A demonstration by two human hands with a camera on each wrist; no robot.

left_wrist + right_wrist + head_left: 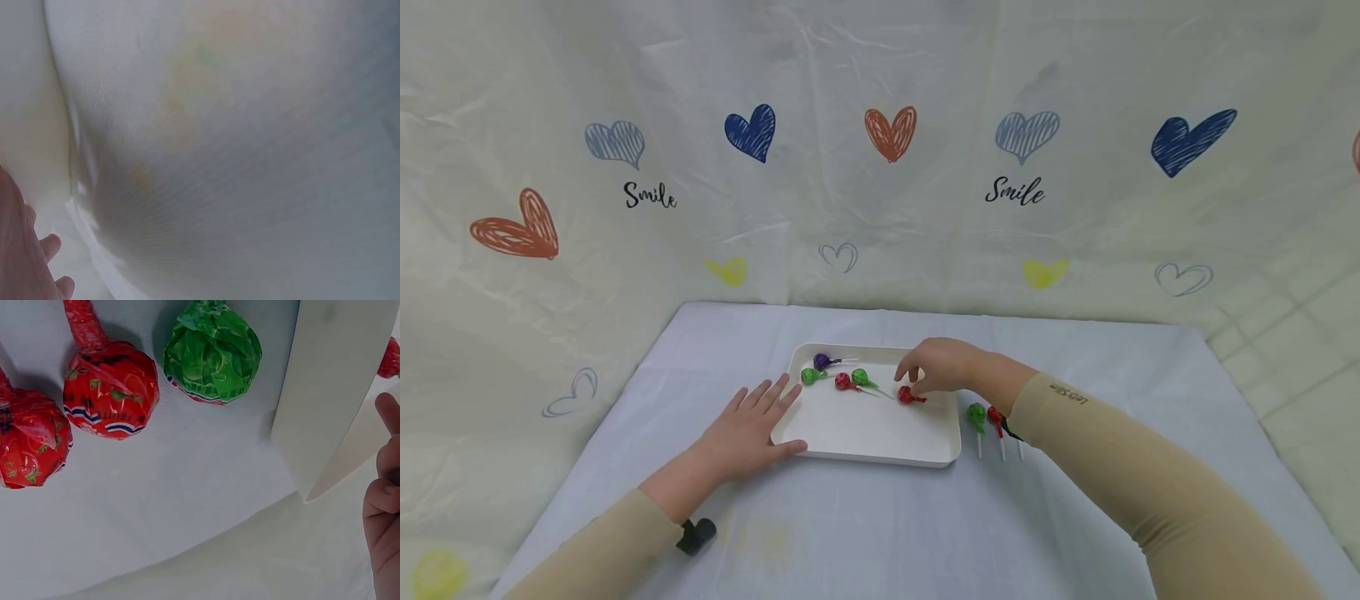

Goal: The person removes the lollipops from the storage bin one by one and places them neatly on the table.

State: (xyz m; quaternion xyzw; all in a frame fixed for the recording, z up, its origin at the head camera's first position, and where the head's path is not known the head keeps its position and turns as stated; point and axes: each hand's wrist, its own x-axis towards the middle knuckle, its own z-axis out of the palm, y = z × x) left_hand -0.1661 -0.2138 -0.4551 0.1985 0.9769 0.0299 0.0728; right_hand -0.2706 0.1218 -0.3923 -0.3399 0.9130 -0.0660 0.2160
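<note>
My left hand [744, 432] lies with fingers spread on the left rim of a white tray [865, 437]; part of it shows in the left wrist view. Over the tray's right part is my right hand [942, 365], thumb and fingers apart, close to a red-wrapped lollipop [906, 395] on the tray. The right wrist view shows that hand's fingers near the red wrapper. Farther left on the tray lie another red lollipop [843, 382], a purple lollipop [822, 362] and two green lollipops, one at the far left [808, 377], the other near the middle [860, 377].
Right of the tray, a green lollipop [212, 356] and two red ones, the nearer to it [112, 394] fully visible, lie on the white-covered table [865, 533]. My right forearm partly covers them in the head view. A curtain [955, 225] with printed hearts hangs behind the table.
</note>
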